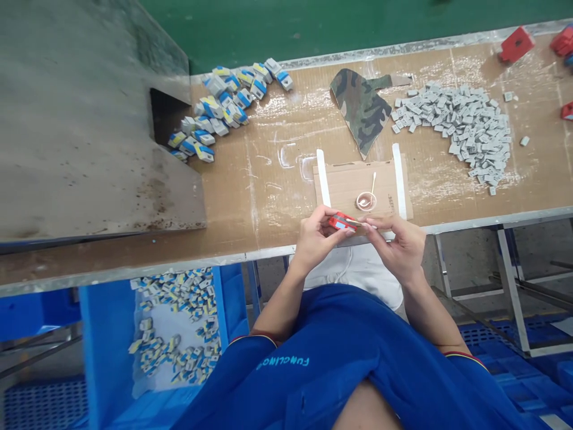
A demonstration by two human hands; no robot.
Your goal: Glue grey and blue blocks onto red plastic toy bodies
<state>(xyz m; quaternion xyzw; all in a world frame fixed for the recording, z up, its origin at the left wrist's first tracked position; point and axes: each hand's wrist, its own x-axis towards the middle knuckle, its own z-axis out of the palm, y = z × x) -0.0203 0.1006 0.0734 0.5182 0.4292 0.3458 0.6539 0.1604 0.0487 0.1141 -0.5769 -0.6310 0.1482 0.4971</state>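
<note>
My left hand (316, 239) pinches a small red toy-like piece (339, 219) with a grey top and a pale blue-white patch on its side. Between the fingertips of my right hand (398, 242) is a thin cotton swab (357, 222), its tip against the red piece. Just beyond my hands, a small clear cup (366, 201) with a little white stuff in it rests on a cardboard sheet (342, 179) fixed by white tape. Another cotton swab (373, 181) lies beside the cup.
White, blue and yellow pieces (224, 104) lie by a metal chute (170, 119) at left. A heap of small grey parts (470, 125) is at right, past a camouflage cloth (362, 107). Red blocks (517, 45) sit far right. A blue bin (107, 346) stands below the table.
</note>
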